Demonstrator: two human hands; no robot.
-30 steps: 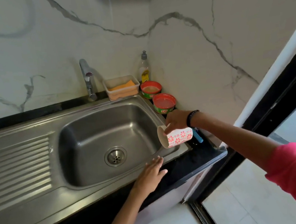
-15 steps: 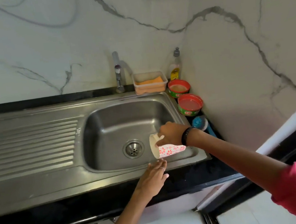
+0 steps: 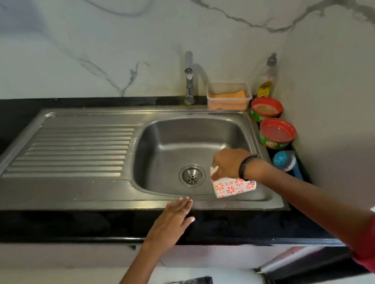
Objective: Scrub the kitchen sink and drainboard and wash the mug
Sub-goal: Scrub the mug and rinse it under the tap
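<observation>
A person in pink sleeves leans over a stainless-steel sink set in a black desk. The right hand, a dark band at its wrist, grips the rim of a white mug printed with red flowers — fingers curled over the mug's mouth end. The mug lies tipped on its side over the basin's front right corner, just right of the round drain; whether it touches the steel cannot be told. The left hand lies flat with fingers straight and together, a ring on one finger, its fingertips on the sink's front rim and its palm over the desk edge.

The ribbed drainboard stretches to the left of the basin. At the back rim stands the tap, and beside it a clear plastic tub with an orange sponge inside. A dish-soap bottle sits in the corner against the marble wall. Along the right edge — two red-lidded green tubs and a blue-headed brush lying close to the wall.
</observation>
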